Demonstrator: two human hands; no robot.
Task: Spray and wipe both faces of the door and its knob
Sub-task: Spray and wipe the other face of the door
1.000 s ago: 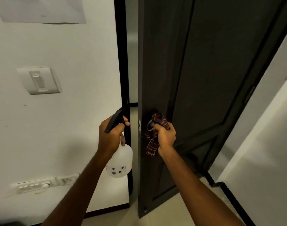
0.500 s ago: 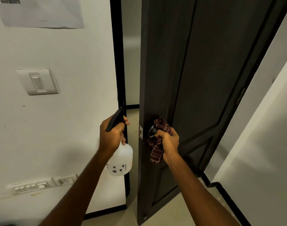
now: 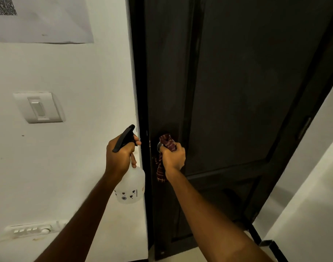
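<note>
Right hand on knob through cloth, left hand parks the sprayer

Right hand (image 3: 173,157) closed round the dark red cloth (image 3: 166,143), pressed onto the knob (image 3: 158,146) so the wipe and the grip are one move; cloth tail hangs below. Left hand (image 3: 120,157) wrapped on the spray bottle (image 3: 130,188) neck, finger near the trigger, held clear beside the door (image 3: 237,91) edge, likely ready for the next spray. Door sits close to the frame. Wall left carries light switch (image 3: 39,107), paper sheet (image 3: 42,19), socket strip (image 3: 27,230); nothing blocks the knob
</note>
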